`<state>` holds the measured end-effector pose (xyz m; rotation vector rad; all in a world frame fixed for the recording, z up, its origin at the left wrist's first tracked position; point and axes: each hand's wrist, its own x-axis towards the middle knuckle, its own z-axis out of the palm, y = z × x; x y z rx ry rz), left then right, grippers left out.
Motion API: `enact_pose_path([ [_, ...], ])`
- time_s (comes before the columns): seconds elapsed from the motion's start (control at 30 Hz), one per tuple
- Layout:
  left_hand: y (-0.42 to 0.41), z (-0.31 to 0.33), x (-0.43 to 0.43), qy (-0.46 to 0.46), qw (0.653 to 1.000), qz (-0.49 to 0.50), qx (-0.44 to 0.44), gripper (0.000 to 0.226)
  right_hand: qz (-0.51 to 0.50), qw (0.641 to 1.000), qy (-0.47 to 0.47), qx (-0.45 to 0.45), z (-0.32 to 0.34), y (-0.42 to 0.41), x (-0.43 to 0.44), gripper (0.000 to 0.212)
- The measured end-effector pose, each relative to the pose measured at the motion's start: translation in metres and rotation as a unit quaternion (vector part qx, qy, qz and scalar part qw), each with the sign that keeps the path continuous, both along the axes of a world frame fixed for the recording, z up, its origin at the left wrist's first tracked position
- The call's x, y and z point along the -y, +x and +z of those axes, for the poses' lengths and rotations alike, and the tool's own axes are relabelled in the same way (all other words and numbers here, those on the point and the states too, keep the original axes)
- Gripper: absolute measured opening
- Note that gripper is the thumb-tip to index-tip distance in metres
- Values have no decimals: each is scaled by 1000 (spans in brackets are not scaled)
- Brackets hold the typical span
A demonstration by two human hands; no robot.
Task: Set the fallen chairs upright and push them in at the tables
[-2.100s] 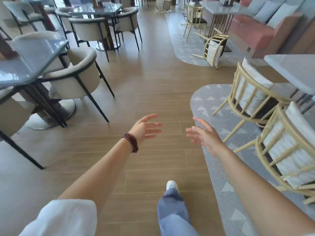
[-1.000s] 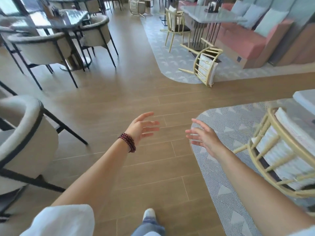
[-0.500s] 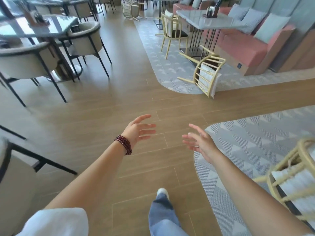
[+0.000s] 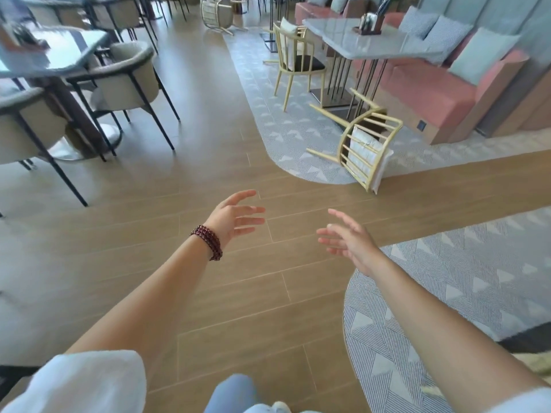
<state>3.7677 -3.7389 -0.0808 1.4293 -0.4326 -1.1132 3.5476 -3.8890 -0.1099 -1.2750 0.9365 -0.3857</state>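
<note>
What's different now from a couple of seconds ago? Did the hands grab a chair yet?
Not yet. The person walked forward along the wooden floor, so the fallen chair by the grey table now looks closer, and the upright yellow chairs on the right have slipped out of view. Nothing was taken or let go. The left hand and right hand stayed open, empty and stretched ahead.

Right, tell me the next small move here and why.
Probably step on toward the fallen chair lying tipped at the rug edge beside the marble table. Both the left hand and the right hand are empty, open and short of it.
</note>
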Motion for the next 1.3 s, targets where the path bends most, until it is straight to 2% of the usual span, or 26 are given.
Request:
enact_pose_path([
  [0.3,130,-29,131,-1,998,-55,-8,39,-54,998,7,4,-33,125,102,39],
  [0.63,266,-26,285,15,988,-151,0,38,-146,989,28,15,-41,245,209,40],
  [0.9,312,-47,408,38,978,-205,-13,41,-207,977,47,5,-58,283,301,39],
  [1.3,343,-51,648,43,971,-237,-18,40,-244,969,38,-8,-65,307,526,36],
])
